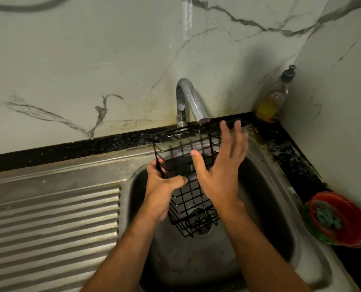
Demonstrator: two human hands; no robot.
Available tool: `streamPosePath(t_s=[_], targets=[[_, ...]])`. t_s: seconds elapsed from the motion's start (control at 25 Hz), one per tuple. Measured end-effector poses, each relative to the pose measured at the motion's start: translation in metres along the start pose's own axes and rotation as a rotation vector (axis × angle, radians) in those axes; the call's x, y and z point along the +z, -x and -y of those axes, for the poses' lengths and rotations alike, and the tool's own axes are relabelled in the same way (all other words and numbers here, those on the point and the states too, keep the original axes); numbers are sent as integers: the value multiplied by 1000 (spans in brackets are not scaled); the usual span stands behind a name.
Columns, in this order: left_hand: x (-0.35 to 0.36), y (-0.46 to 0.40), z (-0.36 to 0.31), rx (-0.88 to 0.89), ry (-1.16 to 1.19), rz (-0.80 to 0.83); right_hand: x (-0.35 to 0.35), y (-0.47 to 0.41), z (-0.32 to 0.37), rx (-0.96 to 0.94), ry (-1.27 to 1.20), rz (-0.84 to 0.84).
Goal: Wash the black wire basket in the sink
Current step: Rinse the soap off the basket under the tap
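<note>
Over the stainless steel sink, the left hand has its fingers curled round the rim of the black wire basket, held tilted beneath the curved chrome tap. It looks light, stiff and slippery when wet; the rim wires offer the surest hold. The right hand, fingers spread apart, lies against the basket's side

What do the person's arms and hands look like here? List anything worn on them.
Both forearms are bare up to the frame edge: no sleeves show. The left hand and right hand wear no gloves, and no rings, watch or bracelets are visible. Nails look short and unpainted.
</note>
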State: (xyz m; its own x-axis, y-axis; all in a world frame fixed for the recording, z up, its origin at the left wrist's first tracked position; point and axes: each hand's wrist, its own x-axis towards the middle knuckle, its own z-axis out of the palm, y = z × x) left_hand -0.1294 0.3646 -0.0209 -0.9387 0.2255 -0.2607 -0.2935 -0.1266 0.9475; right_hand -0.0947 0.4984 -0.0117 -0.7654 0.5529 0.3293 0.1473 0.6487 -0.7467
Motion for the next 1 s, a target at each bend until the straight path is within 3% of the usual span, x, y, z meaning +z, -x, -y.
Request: streamPosePath(t_s=[0.12, 0.2, 0.28, 0.48, 0.56, 0.68, 0.88, 1.0], targets=[[-10, -3, 0, -22, 92, -69, -1, -1, -2, 264, -277, 226], [-18, -5, -2, -23, 112, -89, -8, -8, -11, 234, -268, 461], [-19, -2, -5, -48, 134, -91, -12, -18, -10, 221, -196, 588], [-31, -3, -21, -107, 32, -81, -19, -42, -4, 168, -114, 555], [-45, -14, -37, -75, -194, -93, -32, -53, -7, 74, -25, 598], [-41, -22, -55, -149, -641, 98, -43, -59, 1, -59, 137, 743], [-16, -20, -46, -172, -847, -4, -36, -59, 0, -281, 341, 780], [-15, -22, -45, -259, -852, -22, -36, -55, -6, -311, 330, 777]])
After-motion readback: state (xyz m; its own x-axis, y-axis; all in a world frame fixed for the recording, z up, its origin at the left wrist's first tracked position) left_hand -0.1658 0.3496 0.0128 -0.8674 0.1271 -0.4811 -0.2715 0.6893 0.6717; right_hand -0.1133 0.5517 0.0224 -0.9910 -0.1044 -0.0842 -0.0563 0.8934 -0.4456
